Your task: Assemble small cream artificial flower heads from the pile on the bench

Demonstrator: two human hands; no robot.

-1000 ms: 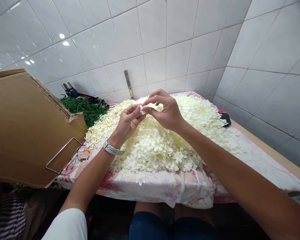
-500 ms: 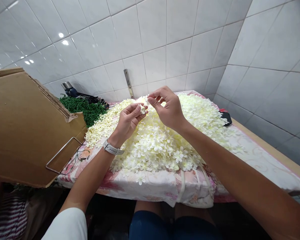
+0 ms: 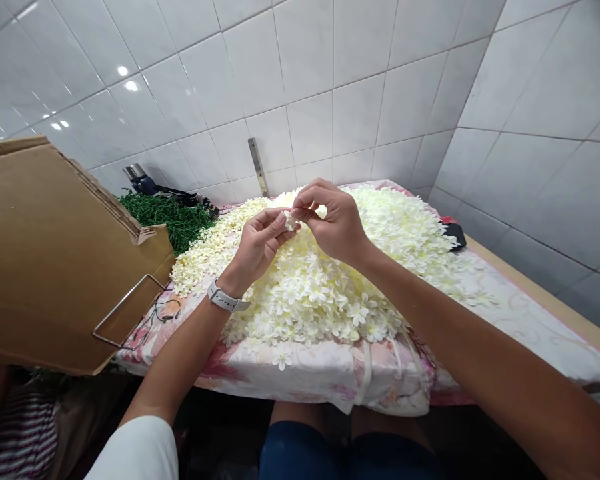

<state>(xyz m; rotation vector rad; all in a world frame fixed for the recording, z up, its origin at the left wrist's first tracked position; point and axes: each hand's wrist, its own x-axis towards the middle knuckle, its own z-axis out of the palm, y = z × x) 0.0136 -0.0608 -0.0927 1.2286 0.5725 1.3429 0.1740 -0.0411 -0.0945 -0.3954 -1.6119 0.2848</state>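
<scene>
Between the thumb and fingers of my left hand is a small white artificial flower. My right hand is closed in a pinch, its fingertips at that flower; whatever it pinches is too small to make out. Both hands are above a large heap of white and pale yellow artificial flowers on the table. To the left of the heap lie smaller, yellower flower pieces. One loose flower rests near the front edge of the cloth.
A cardboard box with a metal wire handle stands at left. Behind it lie green plastic stems and a dark tool. A black phone-like object sits at right on the flowered tablecloth. Part of another person shows lower left.
My right hand has moved slightly left and down, bringing its fingertips to the flower in my left hand. The left hand has barely shifted.
</scene>
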